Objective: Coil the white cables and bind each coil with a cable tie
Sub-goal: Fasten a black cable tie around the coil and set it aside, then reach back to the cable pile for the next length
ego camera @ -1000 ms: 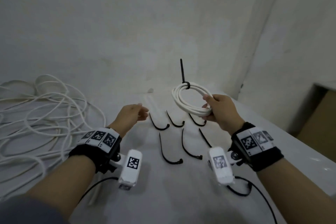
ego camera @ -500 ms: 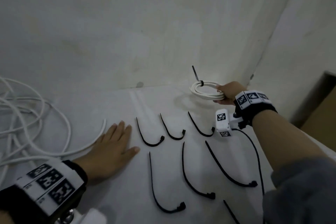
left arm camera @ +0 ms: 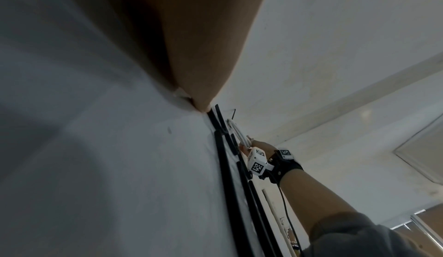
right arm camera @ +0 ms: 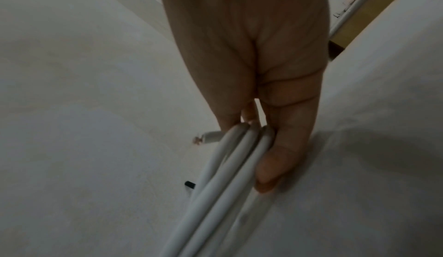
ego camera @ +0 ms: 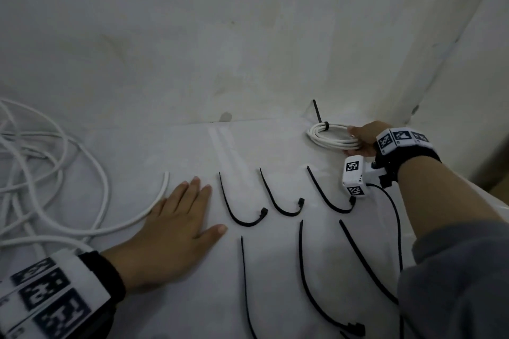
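A white cable coil (ego camera: 332, 137), bound by a black cable tie (ego camera: 325, 126) whose tail sticks up, lies on the white table at the far right corner. My right hand (ego camera: 360, 139) grips its right side; thumb and fingers pinch the strands (right arm camera: 230, 166). My left hand (ego camera: 176, 226) lies flat on the table, fingers straight, holding nothing. The end of a loose white cable (ego camera: 162, 192) curves beside it, part of a tangle (ego camera: 41, 173) at the left. Several black cable ties (ego camera: 242, 209) lie in two rows between my hands.
A pale wall (ego camera: 220, 36) runs along the table's (ego camera: 192, 151) far edge and meets a side wall at the right corner. The right wrist camera's black lead (ego camera: 396, 223) trails over the table near the ties. A brown panel (ego camera: 493, 157) shows beyond the right edge.
My right hand carried the bound coil from mid-air to the far right corner and lowered it onto the table. My left hand dropped flat onto the table.
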`<state>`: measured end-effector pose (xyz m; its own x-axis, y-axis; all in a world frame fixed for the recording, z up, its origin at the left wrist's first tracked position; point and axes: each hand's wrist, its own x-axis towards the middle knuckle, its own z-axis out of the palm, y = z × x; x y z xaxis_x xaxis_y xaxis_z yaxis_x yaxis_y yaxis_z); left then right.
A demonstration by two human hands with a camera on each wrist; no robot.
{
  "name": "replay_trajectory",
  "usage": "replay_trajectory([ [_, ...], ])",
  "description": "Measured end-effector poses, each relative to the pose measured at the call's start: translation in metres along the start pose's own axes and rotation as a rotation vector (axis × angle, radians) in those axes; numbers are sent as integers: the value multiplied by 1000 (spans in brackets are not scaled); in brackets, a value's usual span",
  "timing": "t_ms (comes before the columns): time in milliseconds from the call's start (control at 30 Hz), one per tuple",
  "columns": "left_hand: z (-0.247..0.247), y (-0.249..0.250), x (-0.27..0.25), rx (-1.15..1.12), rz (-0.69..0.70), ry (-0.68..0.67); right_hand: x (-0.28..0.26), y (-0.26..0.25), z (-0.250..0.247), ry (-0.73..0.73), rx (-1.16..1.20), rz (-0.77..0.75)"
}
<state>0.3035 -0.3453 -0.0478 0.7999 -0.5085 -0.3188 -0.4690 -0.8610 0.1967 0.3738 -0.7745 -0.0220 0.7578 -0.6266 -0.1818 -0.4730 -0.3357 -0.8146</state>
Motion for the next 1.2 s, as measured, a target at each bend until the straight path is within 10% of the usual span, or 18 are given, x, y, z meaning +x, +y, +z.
replay_trajectory([
  [333,-2,4,-3,-8,-3,-1,-32,-30,3,-94,-866,-277],
  [867,0,1,0,-23,20,21,-43,-27,-6,2,-890,-375],
  [1200,-35,4,-12,-71,120,-44,-141,-91,-33,-4,-726,-499],
])
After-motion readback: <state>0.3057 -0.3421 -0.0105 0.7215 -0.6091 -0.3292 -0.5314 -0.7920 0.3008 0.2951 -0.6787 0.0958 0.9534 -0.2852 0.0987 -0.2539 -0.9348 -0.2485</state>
